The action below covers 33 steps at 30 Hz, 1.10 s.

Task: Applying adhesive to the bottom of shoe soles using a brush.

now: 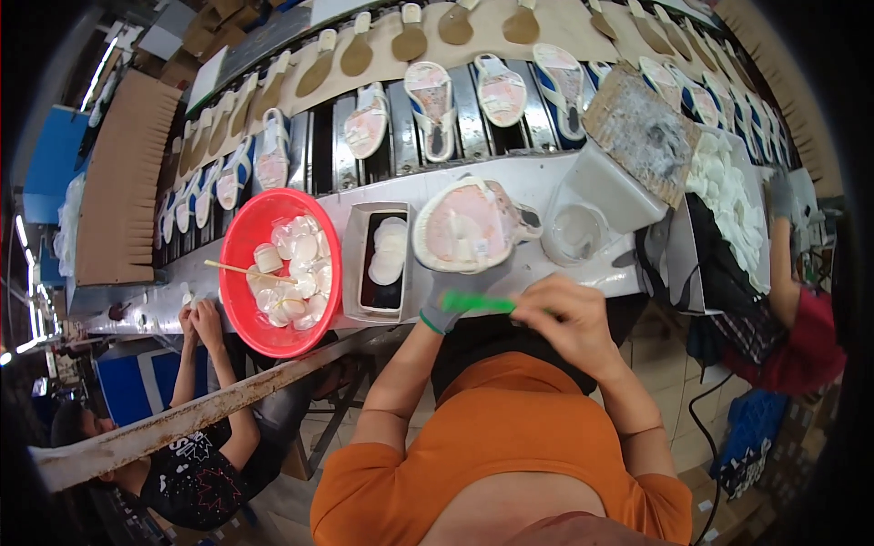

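Observation:
My left hand (437, 317), in a grey glove with a green cuff, holds up a sandal (462, 227) from its near side. The sandal's pinkish, white-edged underside faces me; the glove's fingers are mostly hidden beneath it. My bare right hand (572, 320) is closed on the end of a slim green tool (478, 302). Motion smears that tool, so its kind is unclear, and its far end crosses in front of the glove. Left of the sandal stands a grey bin (353, 264) with white round pads (390, 250). To its right is a translucent tub (596, 177).
A red basin (335, 273) holds white discs and a thin stick. A stained board (642, 132) lies over the tub. Sandals (430, 105) and tan insoles (357, 50) line the slatted conveyor (328, 168). A co-worker's hands (196, 320) work at left; another's gloved hand (781, 193) is at right.

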Available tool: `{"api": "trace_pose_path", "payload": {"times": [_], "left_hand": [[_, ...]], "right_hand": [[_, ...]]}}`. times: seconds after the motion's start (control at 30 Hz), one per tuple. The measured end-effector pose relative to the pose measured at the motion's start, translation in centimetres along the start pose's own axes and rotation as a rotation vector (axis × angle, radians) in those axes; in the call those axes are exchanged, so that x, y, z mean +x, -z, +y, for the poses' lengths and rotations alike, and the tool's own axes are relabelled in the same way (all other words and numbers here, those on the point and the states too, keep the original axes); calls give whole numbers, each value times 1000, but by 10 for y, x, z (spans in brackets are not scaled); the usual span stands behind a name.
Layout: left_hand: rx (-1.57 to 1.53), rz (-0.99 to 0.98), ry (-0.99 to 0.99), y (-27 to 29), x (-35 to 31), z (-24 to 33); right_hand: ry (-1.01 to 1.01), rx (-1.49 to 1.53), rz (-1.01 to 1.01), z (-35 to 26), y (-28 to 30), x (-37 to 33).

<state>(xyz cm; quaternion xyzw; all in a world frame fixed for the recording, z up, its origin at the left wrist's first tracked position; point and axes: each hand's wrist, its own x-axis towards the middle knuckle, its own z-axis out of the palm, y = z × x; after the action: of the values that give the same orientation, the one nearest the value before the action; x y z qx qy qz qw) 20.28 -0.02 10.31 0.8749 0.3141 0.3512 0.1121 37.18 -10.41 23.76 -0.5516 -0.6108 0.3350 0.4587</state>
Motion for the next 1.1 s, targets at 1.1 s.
{"api": "trace_pose_path", "payload": {"times": [1.1], "left_hand": [[-1616,-153,877,29,38,45]], "right_hand": [[-75,-25,141,3,77,10]]}}
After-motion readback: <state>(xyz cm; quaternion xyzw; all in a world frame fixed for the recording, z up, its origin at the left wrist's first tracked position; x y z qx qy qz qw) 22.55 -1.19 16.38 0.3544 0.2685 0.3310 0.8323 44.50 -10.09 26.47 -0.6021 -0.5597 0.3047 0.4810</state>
